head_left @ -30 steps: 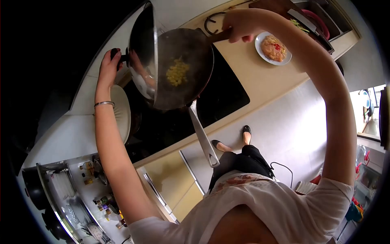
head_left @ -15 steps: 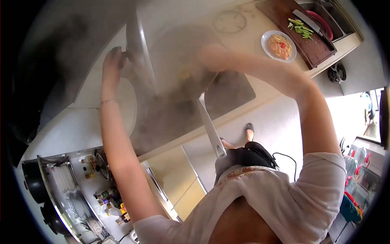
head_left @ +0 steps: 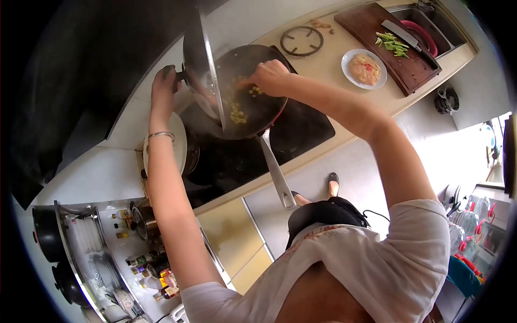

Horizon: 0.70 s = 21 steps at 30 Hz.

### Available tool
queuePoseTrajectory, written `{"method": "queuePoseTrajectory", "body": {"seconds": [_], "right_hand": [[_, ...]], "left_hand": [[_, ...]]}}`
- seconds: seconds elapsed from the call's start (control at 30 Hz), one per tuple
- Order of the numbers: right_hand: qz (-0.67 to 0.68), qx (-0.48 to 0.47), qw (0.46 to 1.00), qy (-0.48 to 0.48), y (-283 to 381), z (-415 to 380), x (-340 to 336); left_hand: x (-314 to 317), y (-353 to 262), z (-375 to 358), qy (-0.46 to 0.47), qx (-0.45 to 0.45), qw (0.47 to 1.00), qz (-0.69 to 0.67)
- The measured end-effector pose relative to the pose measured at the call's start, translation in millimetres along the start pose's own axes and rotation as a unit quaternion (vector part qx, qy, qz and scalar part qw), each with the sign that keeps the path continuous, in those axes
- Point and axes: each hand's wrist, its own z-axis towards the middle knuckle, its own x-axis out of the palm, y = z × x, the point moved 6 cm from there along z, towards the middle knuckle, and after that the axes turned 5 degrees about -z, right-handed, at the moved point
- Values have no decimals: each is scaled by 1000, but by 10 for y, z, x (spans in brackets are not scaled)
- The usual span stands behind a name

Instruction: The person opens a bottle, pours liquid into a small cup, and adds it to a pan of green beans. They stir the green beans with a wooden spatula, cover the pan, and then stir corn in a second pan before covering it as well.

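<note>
On the left, my left hand (head_left: pixel 164 86) grips the dark knob of a large lid (head_left: pixel 209 54), which stands tilted on edge over the left part of a dark wok (head_left: pixel 264 116). My right hand (head_left: pixel 271 77) is closed over the wok's far right side, fingers pinched; I cannot tell what is in them. Small yellowish pieces of food (head_left: pixel 237 114) lie in the wok below, with thin steam around. The wok sits on a black stove (head_left: pixel 307 132), its long metal handle (head_left: pixel 276 171) pointing toward my body.
Right of the stove are a pan-support ring (head_left: pixel 301 41) and a plate (head_left: pixel 349 81) of pale food with red bits. Beyond lies a cutting board (head_left: pixel 371 19) with chopped greens (head_left: pixel 393 44) and a knife (head_left: pixel 404 33), beside the sink (head_left: pixel 447 40). A white plate (head_left: pixel 177 134) stands at left.
Dense steam has thinned, so the wok and its food show clearly. My left hand and the lid have shifted slightly right and down. My right hand has moved slightly left over the wok.
</note>
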Motion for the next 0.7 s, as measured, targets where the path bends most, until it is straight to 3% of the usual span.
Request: {"method": "queuePoseTrajectory", "body": {"seconds": [0.17,0.27,0.4,0.47,0.63,0.7], "right_hand": [[-17,54,998,6,-11,280,344],[-49,-23,998,12,33,-91,371],[-39,-47,997,38,-32,-626,-229],[22,-42,989,142,-4,-772,-350],[-19,-44,996,69,113,-312,34],[-10,23,998,61,-42,-20,68]], "left_hand": [[35,18,7,-5,8,999,-38],[91,10,-6,-2,17,999,-33],[214,33,29,6,13,999,-38],[249,26,32,3,15,999,-34],[204,108,99,12,4,1000,-7],[168,100,77,10,3,1000,-7]]}}
